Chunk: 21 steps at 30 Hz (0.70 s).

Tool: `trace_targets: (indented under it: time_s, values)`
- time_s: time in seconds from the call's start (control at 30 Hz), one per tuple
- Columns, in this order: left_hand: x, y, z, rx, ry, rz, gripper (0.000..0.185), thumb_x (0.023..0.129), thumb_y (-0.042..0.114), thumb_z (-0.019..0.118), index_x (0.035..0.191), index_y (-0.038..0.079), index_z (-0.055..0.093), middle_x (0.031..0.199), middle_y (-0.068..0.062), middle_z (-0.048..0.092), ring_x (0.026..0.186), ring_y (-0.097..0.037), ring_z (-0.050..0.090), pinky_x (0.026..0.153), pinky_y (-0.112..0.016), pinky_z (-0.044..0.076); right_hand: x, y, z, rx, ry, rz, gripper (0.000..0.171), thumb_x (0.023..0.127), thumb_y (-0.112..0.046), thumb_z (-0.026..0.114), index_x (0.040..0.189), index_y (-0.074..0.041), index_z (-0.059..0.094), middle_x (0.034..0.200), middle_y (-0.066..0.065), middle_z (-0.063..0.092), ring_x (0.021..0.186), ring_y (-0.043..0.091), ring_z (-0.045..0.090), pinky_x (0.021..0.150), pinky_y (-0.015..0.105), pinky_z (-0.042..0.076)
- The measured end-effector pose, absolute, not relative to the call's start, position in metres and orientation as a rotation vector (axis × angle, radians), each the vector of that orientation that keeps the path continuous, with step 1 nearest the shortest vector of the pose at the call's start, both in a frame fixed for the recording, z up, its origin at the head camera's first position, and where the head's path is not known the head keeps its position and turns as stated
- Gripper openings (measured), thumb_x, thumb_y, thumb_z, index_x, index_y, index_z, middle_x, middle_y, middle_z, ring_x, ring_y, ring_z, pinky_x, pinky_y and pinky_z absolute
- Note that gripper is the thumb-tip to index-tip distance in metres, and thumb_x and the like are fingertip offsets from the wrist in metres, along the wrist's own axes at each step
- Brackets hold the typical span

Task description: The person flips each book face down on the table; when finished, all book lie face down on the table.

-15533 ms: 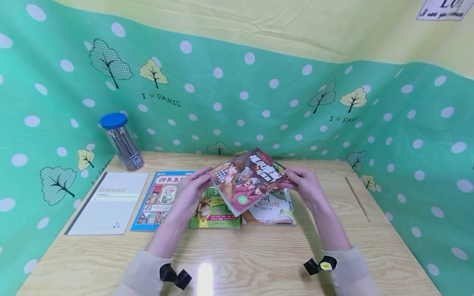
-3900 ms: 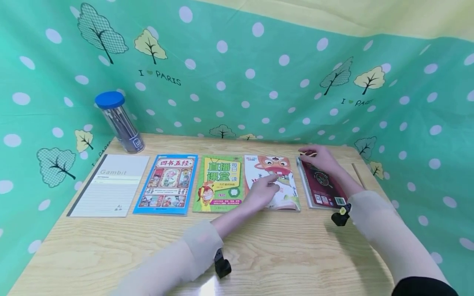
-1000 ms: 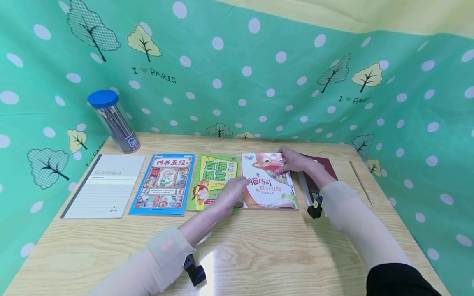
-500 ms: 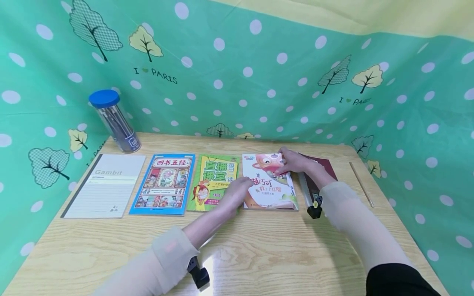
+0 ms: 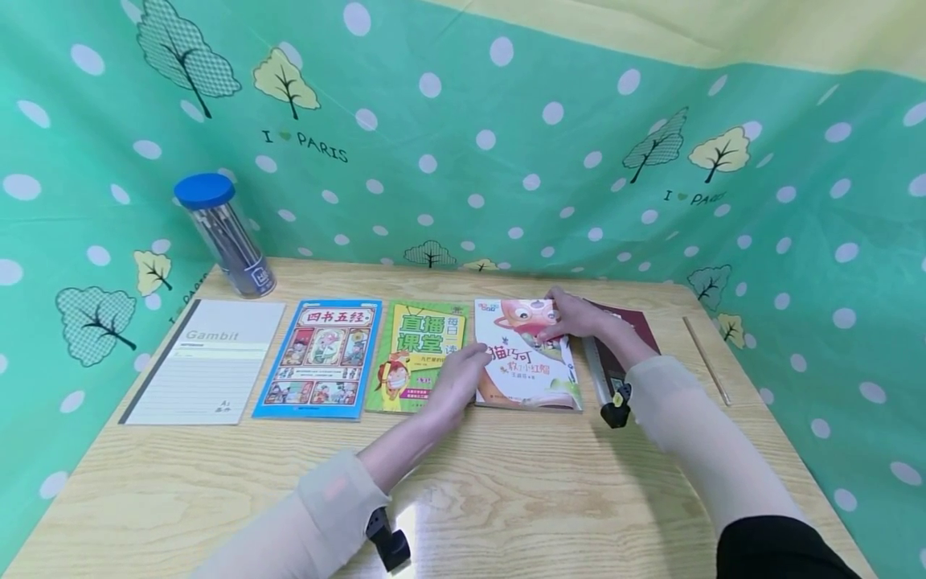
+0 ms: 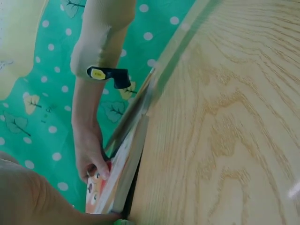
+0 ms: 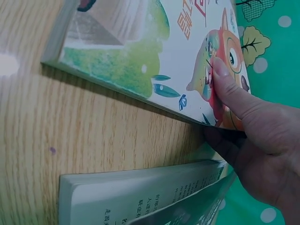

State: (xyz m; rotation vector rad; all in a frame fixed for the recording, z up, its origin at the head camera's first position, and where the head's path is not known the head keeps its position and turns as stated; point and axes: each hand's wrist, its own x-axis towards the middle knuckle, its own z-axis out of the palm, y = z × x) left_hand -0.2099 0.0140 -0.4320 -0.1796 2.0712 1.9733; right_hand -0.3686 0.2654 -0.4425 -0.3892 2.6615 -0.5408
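A white book with an orange cartoon cat (image 5: 531, 366) lies fourth in a row of books on the wooden table (image 5: 506, 498). My right hand (image 5: 575, 318) pinches its far right corner, thumb (image 7: 225, 89) on the cover (image 7: 140, 51) and fingers underneath. My left hand (image 5: 459, 378) rests with relaxed fingers at the book's left edge, partly over the green book (image 5: 419, 346). In the left wrist view the white book (image 6: 123, 173) shows edge-on, with the right hand (image 6: 91, 159) at its far end. A dark red book (image 5: 637, 326) lies to the right, partly under my right forearm.
A lined "Gambit" notebook (image 5: 206, 362) and a blue book (image 5: 321, 358) lie at the left of the row. A clear jar with a blue lid (image 5: 220, 233) stands at the back left. A thin wooden stick (image 5: 705, 358) lies at the right. A green dotted cloth (image 5: 463, 161) walls the table.
Since 3.9 s ago my right hand has left the dark red book and taken the white book's corner. My left hand shifted to that book's left edge. Over the last second almost nothing moved.
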Motion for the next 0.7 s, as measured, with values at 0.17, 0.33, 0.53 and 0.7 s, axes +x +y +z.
trace_targets:
  time_s: [0.17, 0.33, 0.53, 0.7]
  values:
    - [-0.21, 0.008, -0.434, -0.198, 1.939, 1.997, 0.056, 0.101, 0.018, 0.05, 0.153, -0.001, 0.043, 0.16, -0.018, 0.045, 0.149, -0.036, 0.043, 0.124, -0.054, 0.038, -0.371, 0.266, -0.443, -0.394, 2.67, -0.511, 0.084, 0.086, -0.039, 0.083, 0.144, 0.001, 0.036, 0.137, 0.025, 0.055, 0.125, 0.036, 0.056, 0.114, 0.054, 0.047]
    - [-0.21, 0.003, -0.435, -0.199, 1.849, 2.019, 0.059, 0.1, 0.015, 0.053, 0.155, 0.0, 0.039, 0.159, -0.018, 0.046, 0.143, -0.036, 0.049, 0.115, -0.052, 0.048, -0.373, 0.266, -0.443, -0.411, 2.671, -0.507, 0.083, 0.085, -0.037, 0.085, 0.143, 0.002, 0.039, 0.136, 0.026, 0.056, 0.123, 0.037, 0.058, 0.111, 0.054, 0.05]
    - [-0.213, -0.002, -0.439, -0.258, 1.82, 2.036, 0.064, 0.096, 0.006, 0.056, 0.156, 0.0, 0.036, 0.152, -0.022, 0.051, 0.128, -0.035, 0.062, 0.106, -0.041, 0.057, -0.373, 0.269, -0.439, -0.422, 2.694, -0.524, 0.084, 0.081, -0.039, 0.088, 0.139, 0.002, 0.044, 0.129, 0.024, 0.061, 0.115, 0.034, 0.061, 0.104, 0.05, 0.053]
    - [-0.215, -0.008, -0.44, -0.257, 1.862, 2.003, 0.064, 0.093, 0.004, 0.056, 0.155, -0.002, 0.04, 0.143, -0.023, 0.059, 0.121, -0.032, 0.066, 0.105, -0.039, 0.058, -0.372, 0.273, -0.433, -0.402, 2.677, -0.633, 0.075, 0.085, -0.037, 0.085, 0.139, 0.001, 0.048, 0.128, 0.021, 0.061, 0.113, 0.032, 0.059, 0.103, 0.049, 0.051]
